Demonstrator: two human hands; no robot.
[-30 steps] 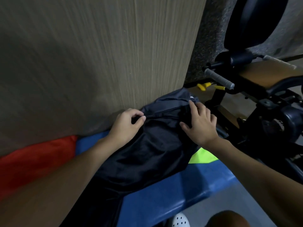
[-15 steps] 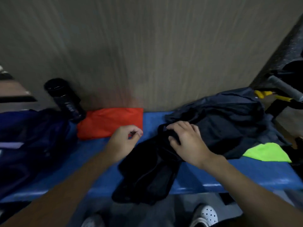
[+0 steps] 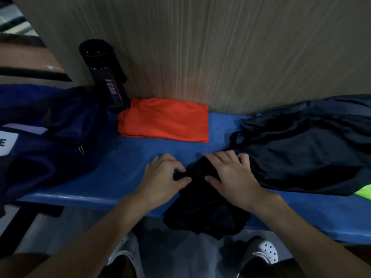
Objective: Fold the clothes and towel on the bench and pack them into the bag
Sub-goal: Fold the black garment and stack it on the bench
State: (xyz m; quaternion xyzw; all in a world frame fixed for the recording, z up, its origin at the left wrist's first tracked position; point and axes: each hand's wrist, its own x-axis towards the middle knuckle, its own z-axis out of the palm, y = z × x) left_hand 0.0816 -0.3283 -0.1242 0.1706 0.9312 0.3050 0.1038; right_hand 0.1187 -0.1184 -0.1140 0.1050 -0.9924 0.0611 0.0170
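Down at the blue bench's [image 3: 120, 177] front edge, a black garment [image 3: 204, 213] hangs half over the lip; the left hand [image 3: 162, 177] pinches its corner, and the right hand [image 3: 232, 175] lies flat on it, fingers straight. A folded orange cloth [image 3: 164, 121] sits behind, the navy bag [image 3: 50, 127] at far left.

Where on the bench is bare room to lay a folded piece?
Bare blue bench lies between the bag, the orange garment and the left hand gripping the black garment; a narrower gap separates that garment from the dark pile. The right end is crowded.
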